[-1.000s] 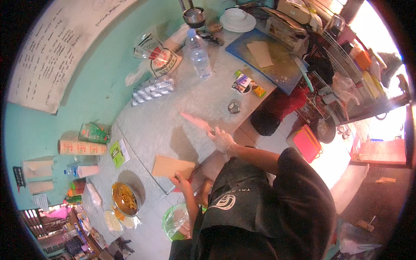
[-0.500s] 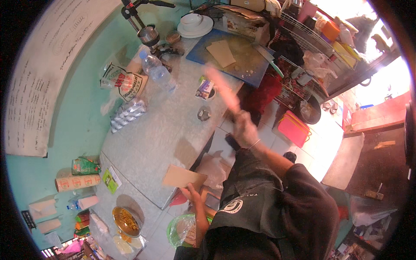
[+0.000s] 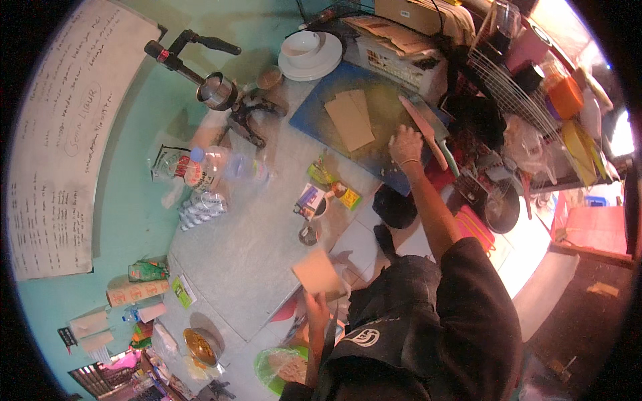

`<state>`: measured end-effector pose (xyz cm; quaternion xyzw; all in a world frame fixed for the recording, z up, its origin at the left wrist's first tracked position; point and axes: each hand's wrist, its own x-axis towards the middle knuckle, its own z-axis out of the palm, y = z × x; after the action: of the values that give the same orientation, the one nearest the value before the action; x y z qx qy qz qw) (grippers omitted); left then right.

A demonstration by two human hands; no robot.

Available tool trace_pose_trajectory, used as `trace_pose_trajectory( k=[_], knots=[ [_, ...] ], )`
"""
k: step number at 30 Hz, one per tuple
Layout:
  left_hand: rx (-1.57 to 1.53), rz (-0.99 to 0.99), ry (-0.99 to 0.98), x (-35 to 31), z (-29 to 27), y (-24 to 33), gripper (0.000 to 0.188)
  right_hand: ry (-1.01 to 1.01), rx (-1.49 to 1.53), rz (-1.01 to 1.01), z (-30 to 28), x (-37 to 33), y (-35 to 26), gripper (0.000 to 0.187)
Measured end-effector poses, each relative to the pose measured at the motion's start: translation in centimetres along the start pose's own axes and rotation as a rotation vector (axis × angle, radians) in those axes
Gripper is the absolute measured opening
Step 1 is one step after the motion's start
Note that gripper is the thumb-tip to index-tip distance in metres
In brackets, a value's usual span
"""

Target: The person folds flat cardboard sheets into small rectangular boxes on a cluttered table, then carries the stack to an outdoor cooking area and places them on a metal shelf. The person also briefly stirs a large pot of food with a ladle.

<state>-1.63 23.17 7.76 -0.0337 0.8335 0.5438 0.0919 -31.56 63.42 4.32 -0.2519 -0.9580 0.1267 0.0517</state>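
My left hand (image 3: 317, 306) grips a square piece of brown card (image 3: 317, 272) by its lower edge, just off the near edge of the table. Over the right part of the blue cutting board (image 3: 314, 113), my right hand (image 3: 406, 145) has its fingers apart and nothing in them. Beside those fingers lies a pink knife (image 3: 426, 127), next to another knife with a teal handle (image 3: 451, 162). Two overlapping brown card pieces (image 3: 350, 120) rest on the board, left of my right hand.
A cup (image 3: 321, 208) with small packets, and a small metal pot (image 3: 309, 233), stand on the grey table (image 3: 234, 247). Left are a clear bottle (image 3: 234, 165) and a lever press (image 3: 217, 91). White plates (image 3: 328, 63) sit behind. Low front: a green basin (image 3: 267, 371) and food bowl (image 3: 200, 346).
My right hand has moved up to the board and let go of the pink knife, which now lies there. My left hand still holds the card, its angle changed. The view has shifted.
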Motion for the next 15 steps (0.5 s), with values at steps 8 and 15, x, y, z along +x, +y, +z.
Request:
trace_pose_trajectory(
  k=[8, 15],
  knots=[
    [-0.083, 0.229, -0.047, 23.7, 10.1, 17.3, 0.052, -0.237, 0.427, -0.015, 4.6, 6.4, 0.4, 0.047],
    [0.558, -0.059, -0.091, 39.7, 17.0, 10.7, 0.084, -0.246, 0.360, -0.124, 4.8, 7.6, -0.5, 0.057]
  ],
)
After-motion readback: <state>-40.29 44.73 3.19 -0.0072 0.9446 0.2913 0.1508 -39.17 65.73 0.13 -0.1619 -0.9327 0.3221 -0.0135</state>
